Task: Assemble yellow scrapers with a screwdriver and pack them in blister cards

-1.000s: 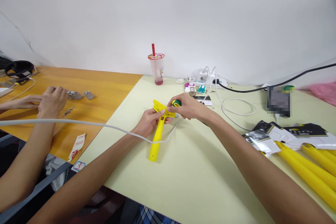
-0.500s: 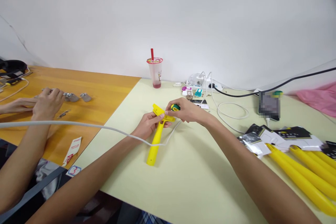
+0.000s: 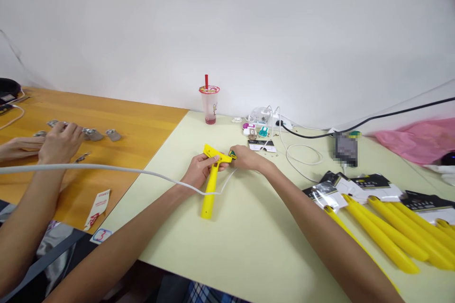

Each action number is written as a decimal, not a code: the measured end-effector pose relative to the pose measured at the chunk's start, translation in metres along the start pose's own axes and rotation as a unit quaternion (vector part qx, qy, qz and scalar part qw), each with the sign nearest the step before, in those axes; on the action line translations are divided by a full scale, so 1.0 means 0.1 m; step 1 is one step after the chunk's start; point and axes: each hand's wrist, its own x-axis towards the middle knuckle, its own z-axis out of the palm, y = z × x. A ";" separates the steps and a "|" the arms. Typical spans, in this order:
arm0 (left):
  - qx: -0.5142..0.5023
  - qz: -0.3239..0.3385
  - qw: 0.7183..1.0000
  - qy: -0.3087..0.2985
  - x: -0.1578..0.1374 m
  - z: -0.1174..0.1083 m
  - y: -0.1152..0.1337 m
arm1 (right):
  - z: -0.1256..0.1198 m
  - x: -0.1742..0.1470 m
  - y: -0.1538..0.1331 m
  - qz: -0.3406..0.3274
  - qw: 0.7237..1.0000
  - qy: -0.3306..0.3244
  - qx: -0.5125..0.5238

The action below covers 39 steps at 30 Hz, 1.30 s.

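My left hand (image 3: 203,169) is closed on a yellow T-shaped scraper (image 3: 211,184), gripping it just below its crosspiece. The scraper's hollow handle points down toward me over the pale table. My right hand (image 3: 245,157) is closed around a green-and-yellow screwdriver (image 3: 232,155), beside the right end of the crosspiece. Most of the screwdriver is hidden by the fingers, so I cannot tell whether its tip touches the scraper. A white cable (image 3: 170,181) crosses in front of my left forearm and the scraper handle.
Several yellow handles (image 3: 387,236) and black-and-white packages (image 3: 377,187) lie at the right. A drink cup (image 3: 210,106) stands near the wall. Behind my right hand are small plastic pieces (image 3: 263,131) and cables. A co-worker's hands (image 3: 62,142) work at the orange table.
My right hand has turned, covering more of the screwdriver, and sits at the crosspiece's right end. The scraper stands slightly more upright. The view has shifted a little to the right.
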 end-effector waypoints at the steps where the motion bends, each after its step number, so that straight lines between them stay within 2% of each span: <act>1: -0.005 -0.002 1.000 0.005 0.01 -0.01 0.00 | -0.03 0.03 -0.01 0.000 1.000 -0.006 -0.001; 4: -0.019 -0.007 0.999 0.025 0.03 -0.03 0.02 | -0.16 0.11 0.01 -0.007 1.000 0.000 0.005; 8: -0.030 -0.022 0.999 0.032 0.05 -0.06 0.01 | -0.39 0.06 0.03 -0.028 0.997 0.058 0.035; 12: -0.027 -0.033 0.999 0.008 0.06 -0.07 -0.04 | -0.52 -0.12 0.03 -0.054 0.982 0.057 0.170; 14: -0.020 -0.034 0.999 -0.004 0.04 -0.08 -0.06 | -0.51 -0.19 0.02 -0.072 0.970 0.056 0.227; 21: 0.004 -0.040 0.999 -0.022 0.00 -0.06 -0.03 | -0.39 -0.21 -0.04 -0.099 0.954 0.093 0.266; 27: 0.005 -0.041 0.999 -0.029 -0.04 0.00 0.01 | -0.35 -0.22 -0.09 -0.093 0.942 0.075 0.313; 34: 0.011 -0.053 0.998 -0.037 -0.04 0.00 0.01 | -0.35 -0.23 -0.04 -0.078 0.936 0.016 0.344; 39: 0.006 -0.043 0.998 -0.034 -0.03 -0.02 0.01 | -0.35 -0.23 -0.05 -0.055 0.929 0.023 0.365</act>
